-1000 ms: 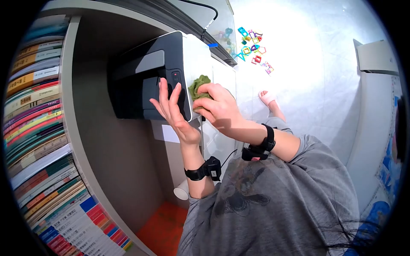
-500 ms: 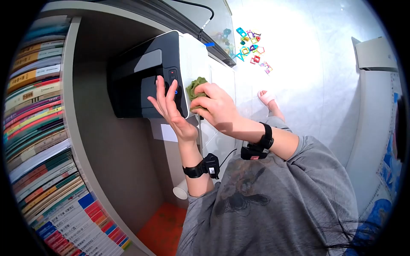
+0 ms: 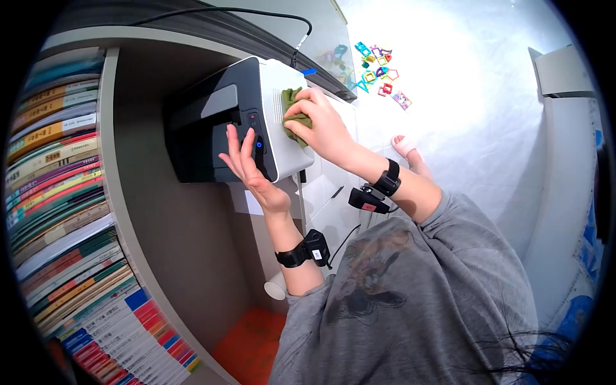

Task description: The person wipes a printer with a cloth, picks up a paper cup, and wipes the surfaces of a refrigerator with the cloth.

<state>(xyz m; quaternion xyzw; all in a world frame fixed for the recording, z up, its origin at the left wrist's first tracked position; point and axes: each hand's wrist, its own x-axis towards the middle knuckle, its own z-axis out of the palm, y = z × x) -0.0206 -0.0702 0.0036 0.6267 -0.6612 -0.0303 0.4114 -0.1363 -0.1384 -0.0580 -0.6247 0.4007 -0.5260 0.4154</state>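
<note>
A black and white printer (image 3: 268, 115) sits in a grey shelf compartment, its side panel with a glowing blue button facing left. My right hand (image 3: 326, 128) presses a crumpled green cloth (image 3: 297, 136) against the printer's white top, near the vent slots. Fingers spread, my left hand (image 3: 253, 176) is raised by the printer's dark front edge, just below the button. It holds nothing, and whether it touches the casing I cannot tell. Black straps with small boxes circle both wrists.
Books and magazines (image 3: 61, 192) fill the shelf at left. A black cable (image 3: 256, 11) runs behind the printer. Colourful toy pieces (image 3: 378, 67) lie on the pale floor, beyond my foot (image 3: 403, 145). A white tube (image 3: 274, 289) and an orange-red surface (image 3: 251, 346) are below.
My right hand has slid the cloth up along the printer's white top, away from its near corner. My left hand has dropped slightly. The printer appears shifted a little in view.
</note>
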